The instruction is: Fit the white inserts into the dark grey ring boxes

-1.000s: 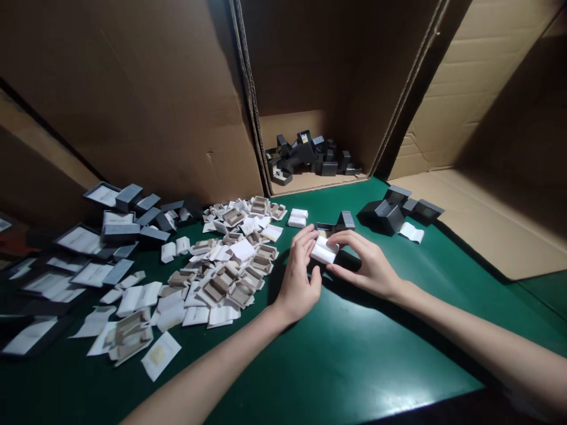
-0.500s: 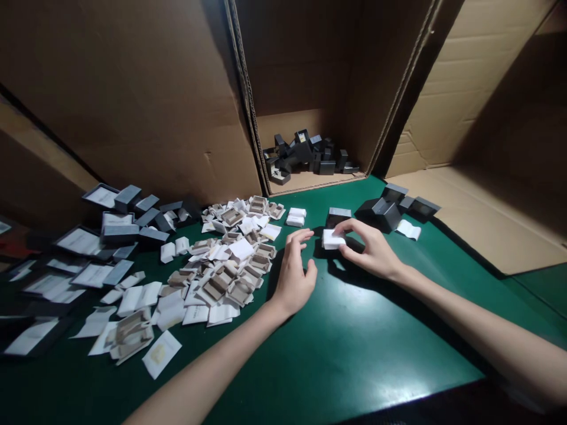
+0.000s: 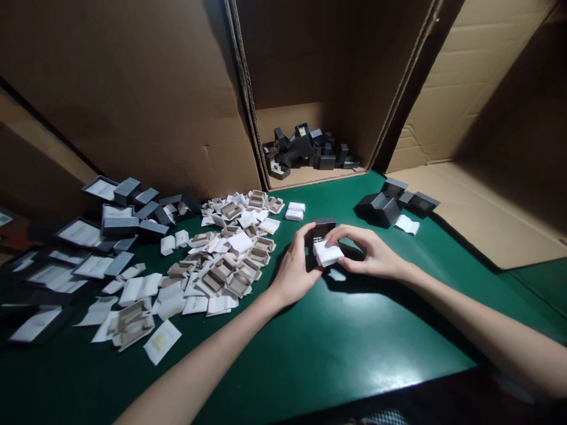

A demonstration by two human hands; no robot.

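Between my hands is a small black box (image 3: 323, 225), its dark lid tilted up at the back. A white folded packet or insert (image 3: 328, 254) covers its front. My left hand (image 3: 292, 267) grips the box's left side, fingers behind and thumb at the lower front. My right hand (image 3: 368, 250) pinches the white piece at its right side, with a fingertip on top. Whether the white piece is inside the box or just above it, I cannot tell. Behind my left hand lie white rolled packets (image 3: 295, 211) on the green table (image 3: 381, 336).
To the left spreads a heap of papers and grey-brown card inserts (image 3: 221, 274), with black boxes (image 3: 119, 224) beyond. More black boxes (image 3: 384, 206) and a white slip (image 3: 406, 225) lie at right. An upright cardboard carton (image 3: 305, 106) holds several black boxes. A cardboard flap (image 3: 496, 218) extends right.
My left hand has moved right and closed on the black box. The box has come nearer and its lid now stands open. My right hand still holds the white piece, now tilted toward me.
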